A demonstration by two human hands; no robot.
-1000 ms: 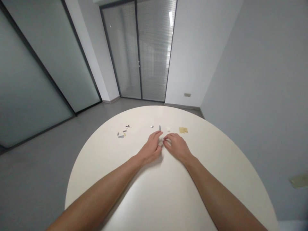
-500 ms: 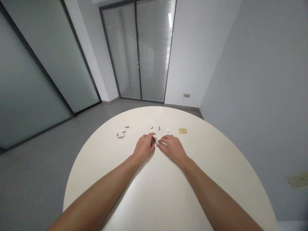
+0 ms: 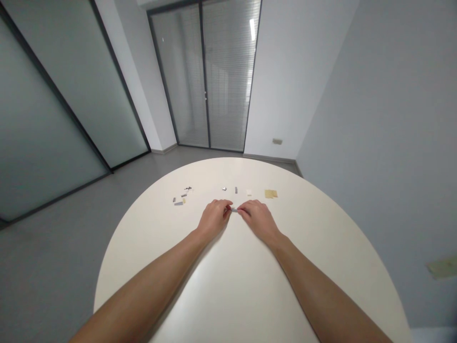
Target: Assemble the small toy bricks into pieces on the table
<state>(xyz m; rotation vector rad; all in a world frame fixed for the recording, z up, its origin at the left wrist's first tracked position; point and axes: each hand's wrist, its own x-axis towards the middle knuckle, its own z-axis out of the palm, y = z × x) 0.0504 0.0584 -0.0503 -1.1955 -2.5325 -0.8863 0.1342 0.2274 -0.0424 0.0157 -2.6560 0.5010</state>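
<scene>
Between my fingertips, over the middle of the white table [image 3: 243, 276], is a small slim grey piece [image 3: 234, 210]; its exact kind is too small to make out. My left hand [image 3: 215, 214] pinches its left end with thumb and fingers. At its right end, my right hand [image 3: 259, 217] is closed in a pinch as well. Just beyond my hands lie a small shiny metal bit [image 3: 224, 188], a short grey bar [image 3: 236, 190] and a white square [image 3: 249, 192].
Yellowish square papers [image 3: 270, 194] lie to the right of the white square. On the left sit several small parts: dark bits [image 3: 188, 188], a little grey block [image 3: 174, 199] and a flat grey strip [image 3: 178, 204]. The table's rounded far edge faces a glass door [image 3: 228, 85].
My right hand's fingers have closed from a looser, spread pose onto the piece's right end. The slim grey piece has turned from slanted to nearly level. The left fingers have drawn together.
</scene>
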